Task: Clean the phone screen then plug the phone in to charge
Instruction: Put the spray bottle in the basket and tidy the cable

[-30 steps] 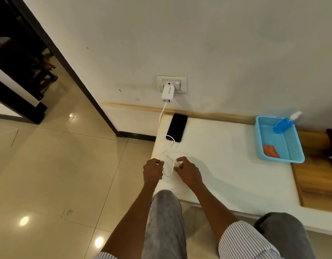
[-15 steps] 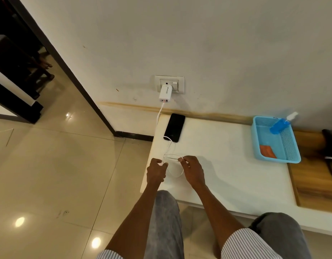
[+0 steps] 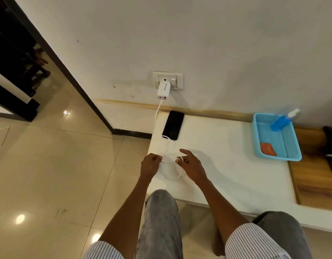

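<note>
Over at nine o'clock the tiled floor (image 3: 49, 165) is gleaming under the lights, and moving across, the left hand (image 3: 150, 165) is sitting at the table's near-left corner, its fingers curled and pinching a bunch of the white charging cable (image 3: 172, 177). Just beside it, the right hand (image 3: 193, 165) is pinching the same cable with thumb and forefinger while the other fingers are fanning out loosely. Up at twelve o'clock from the hands, the black phone (image 3: 173, 125) is lying flat on the white table (image 3: 226, 165), the cable seeming to run into its near end, and above that the white charger (image 3: 163, 89) is sitting in the wall socket (image 3: 168, 80). Out at two o'clock, the blue basket (image 3: 292, 146) is holding the spray bottle (image 3: 281, 122) and an orange cloth (image 3: 267, 148). With the cleaning kit stowed and the phone apparently plugged in, only tidying the cable slack seems to be remaining.
</note>
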